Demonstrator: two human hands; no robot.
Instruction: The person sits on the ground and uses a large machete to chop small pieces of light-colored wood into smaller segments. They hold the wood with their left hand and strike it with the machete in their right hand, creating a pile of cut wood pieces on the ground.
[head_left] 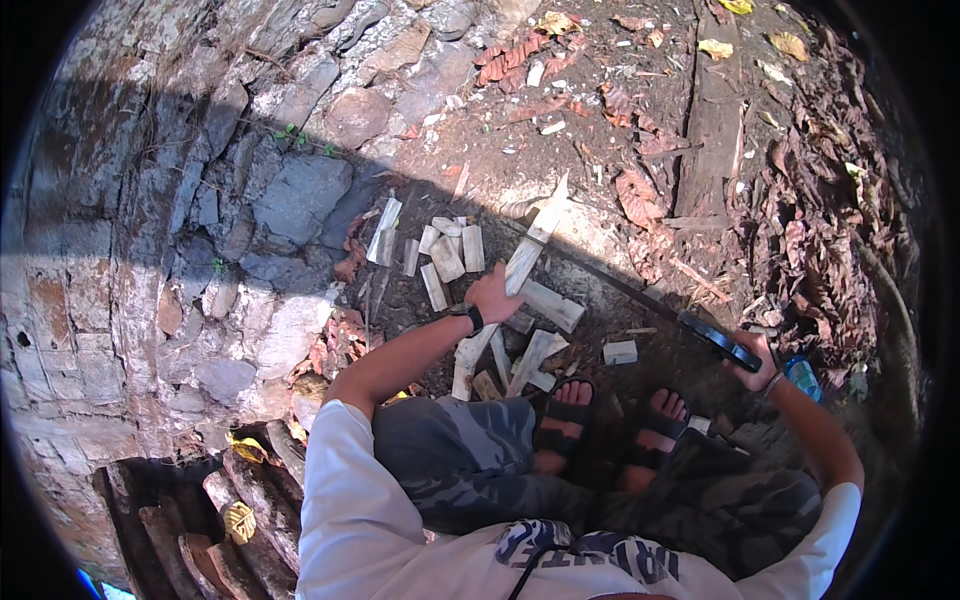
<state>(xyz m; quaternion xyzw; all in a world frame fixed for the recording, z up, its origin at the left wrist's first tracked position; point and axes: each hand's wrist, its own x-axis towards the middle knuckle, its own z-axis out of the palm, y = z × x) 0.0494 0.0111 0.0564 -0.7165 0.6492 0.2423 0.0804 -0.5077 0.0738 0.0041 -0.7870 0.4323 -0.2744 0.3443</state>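
Observation:
My left hand (494, 297) is closed around the near end of a pale split stick of wood (526, 257), which points up and slightly right, its far tip tapered. My right hand (755, 360) grips the dark handle of a machete (618, 284). Its long thin blade reaches left across the stick, touching or just over it ahead of my left fingers. Several short cut wood pieces (447, 258) lie left of the stick. More split wood (537, 358) is heaped between my left forearm and my sandalled feet.
A rough stone wall (300, 190) runs along the left. Stacked logs (258, 490) lie at the lower left. Dry brown leaves (800, 230) cover the ground on the right, by a flat weathered plank (708, 120). A clear-and-blue plastic bottle (803, 378) lies beside my right wrist.

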